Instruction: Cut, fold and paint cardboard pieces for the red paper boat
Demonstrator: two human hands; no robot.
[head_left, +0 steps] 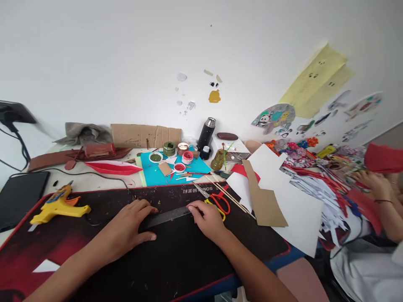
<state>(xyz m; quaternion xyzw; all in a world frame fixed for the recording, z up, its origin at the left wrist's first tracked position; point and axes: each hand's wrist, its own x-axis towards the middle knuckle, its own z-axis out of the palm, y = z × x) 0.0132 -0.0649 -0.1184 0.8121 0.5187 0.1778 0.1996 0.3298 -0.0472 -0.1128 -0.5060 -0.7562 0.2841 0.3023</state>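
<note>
A flat, translucent grey ruler lies slantwise over the black desk mat in front of me. My right hand pinches its right end between thumb and curled fingers. At the ruler's left end is my left hand, thumb and fingers apart, with that end running into the gap between them; part of it is hidden there. Beyond my right hand lie scissors with red handles, and a yellow-handled pair partly behind my fingers. Thin wooden sticks lie to the right of these.
A yellow glue gun sits on the mat at left. Paint jars stand on a blue sheet at the back. Cardboard and white paper cover the right side. Another person's hand works at far right.
</note>
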